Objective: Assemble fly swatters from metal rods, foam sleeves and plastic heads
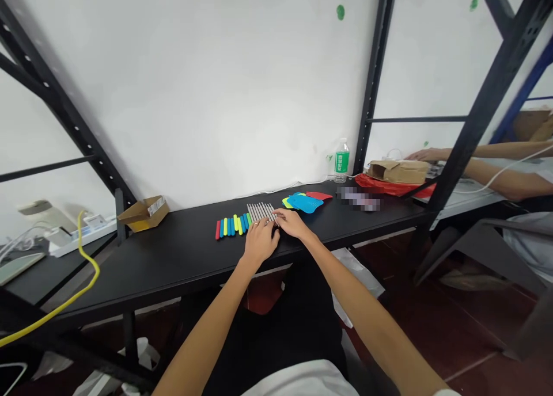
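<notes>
Metal rods (258,212) under both hands' fingertips (275,222), beside colored sticks (233,225)

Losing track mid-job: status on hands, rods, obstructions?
Left hand and right hand at silver rods. Coloured sticks close on left. Blue sheet just beyond right hand. Neither covers the rods.

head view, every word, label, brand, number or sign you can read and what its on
"鼎湖山泉", written downwards, as best I can read it: on the green label of the clear bottle; any finer print there is too small.
White label on the open cardboard box: too small to read.
Pixelated patch on the black table: nothing readable.
Green marks on the wall: no readable text.
</notes>
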`<state>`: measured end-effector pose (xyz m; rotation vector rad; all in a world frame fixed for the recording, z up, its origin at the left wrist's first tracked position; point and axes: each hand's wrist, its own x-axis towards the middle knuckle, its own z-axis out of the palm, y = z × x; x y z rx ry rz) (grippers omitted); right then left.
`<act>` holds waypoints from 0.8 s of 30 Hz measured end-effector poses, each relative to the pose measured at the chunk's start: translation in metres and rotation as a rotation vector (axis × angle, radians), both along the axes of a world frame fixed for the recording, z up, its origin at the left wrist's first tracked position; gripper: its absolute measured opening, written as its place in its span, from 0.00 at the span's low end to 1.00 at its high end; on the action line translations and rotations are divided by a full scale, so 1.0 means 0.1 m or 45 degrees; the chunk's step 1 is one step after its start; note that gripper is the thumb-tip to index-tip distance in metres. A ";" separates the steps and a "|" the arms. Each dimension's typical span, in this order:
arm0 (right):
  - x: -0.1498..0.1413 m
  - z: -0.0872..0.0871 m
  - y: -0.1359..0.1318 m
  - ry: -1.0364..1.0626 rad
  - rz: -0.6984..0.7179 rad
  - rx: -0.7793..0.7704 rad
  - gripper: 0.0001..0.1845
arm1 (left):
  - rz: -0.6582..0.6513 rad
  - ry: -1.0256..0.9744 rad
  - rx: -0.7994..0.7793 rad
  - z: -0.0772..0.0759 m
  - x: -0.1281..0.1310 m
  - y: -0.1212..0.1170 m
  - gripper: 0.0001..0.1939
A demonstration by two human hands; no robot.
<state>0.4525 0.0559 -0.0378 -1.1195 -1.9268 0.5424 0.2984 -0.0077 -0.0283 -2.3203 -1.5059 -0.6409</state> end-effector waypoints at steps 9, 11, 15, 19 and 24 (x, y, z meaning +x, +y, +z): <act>-0.04 -0.06 0.00 -0.106 -0.017 0.112 0.20 | -0.061 0.023 0.104 -0.26 -0.42 -0.59 0.23; -0.04 -0.05 -0.04 -0.145 -0.009 0.163 0.20 | -0.047 0.025 0.129 -0.35 -0.46 -0.71 0.24; -0.06 -0.04 -0.13 -0.278 -0.041 0.247 0.21 | -0.029 0.042 0.195 -0.48 -0.48 -0.85 0.26; -0.07 -0.09 -0.17 -0.423 -0.127 0.210 0.27 | -0.034 0.037 0.237 -0.56 -0.50 -0.92 0.27; -0.07 -0.15 -0.10 -0.505 -0.128 0.181 0.29 | -0.059 0.023 0.250 -0.60 -0.54 -0.95 0.30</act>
